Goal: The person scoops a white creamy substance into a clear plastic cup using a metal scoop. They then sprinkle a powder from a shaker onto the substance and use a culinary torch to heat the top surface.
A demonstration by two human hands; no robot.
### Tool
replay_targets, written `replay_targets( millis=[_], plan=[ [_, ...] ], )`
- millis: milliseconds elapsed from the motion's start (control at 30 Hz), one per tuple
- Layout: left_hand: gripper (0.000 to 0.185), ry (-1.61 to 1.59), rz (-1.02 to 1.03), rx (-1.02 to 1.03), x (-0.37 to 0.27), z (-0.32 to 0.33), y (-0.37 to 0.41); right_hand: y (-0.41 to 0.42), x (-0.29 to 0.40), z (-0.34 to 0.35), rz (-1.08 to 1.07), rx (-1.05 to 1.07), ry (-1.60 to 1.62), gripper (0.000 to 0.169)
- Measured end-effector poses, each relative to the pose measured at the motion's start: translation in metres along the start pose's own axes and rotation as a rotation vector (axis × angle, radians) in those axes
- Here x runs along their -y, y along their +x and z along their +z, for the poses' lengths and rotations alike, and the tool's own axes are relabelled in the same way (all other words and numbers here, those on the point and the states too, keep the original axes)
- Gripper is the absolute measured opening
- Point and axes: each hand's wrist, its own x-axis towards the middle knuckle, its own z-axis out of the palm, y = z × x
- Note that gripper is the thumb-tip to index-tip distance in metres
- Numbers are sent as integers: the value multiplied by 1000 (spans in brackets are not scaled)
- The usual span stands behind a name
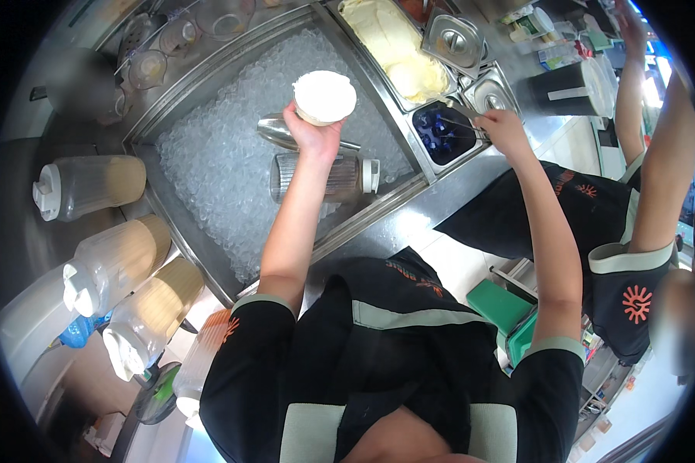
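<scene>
My left hand [315, 136] holds up a cup [324, 99] topped with white cream, above the ice bin. My right hand [502, 132] grips a flat metal utensil [466, 110], perhaps a spatula, with pale cream at its tip. That tip is at the near end of a long steel pan of pale yellow cream [408, 58]. Directly below it is a square pan of dark blue jelly-like pieces [440, 136], with thin metal handles lying across it. Under my left hand, a metal scoop [278, 130] and a ribbed clear pitcher of brown liquid [341, 176] lie on the ice.
A steel bin rim surrounds the crushed ice [226, 133]. Several lidded pitchers [101, 179] stand at the left. Steel lids [454, 43] rest beside the cream pan. A co-worker in a black apron [602, 214] stands close on my right, arms raised. A green bin [501, 307] is below.
</scene>
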Motion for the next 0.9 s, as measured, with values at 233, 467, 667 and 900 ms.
replay_targets(
  millis=[233, 467, 667, 900],
  plan=[
    [53, -23, 45, 66, 0, 24, -2, -102, 65, -42, -127, -348, 134, 20],
    [51, -67, 71, 169, -25, 94, -35, -142, 95, -66, -703, -561, -328, 12],
    [53, -101, 98, 175, -34, 110, -48, -152, 102, -73, -833, -643, -396, 16],
    [49, -151, 211, 156, -37, 122, -58, -155, 109, -76, -877, -679, -447, 16]
  ],
)
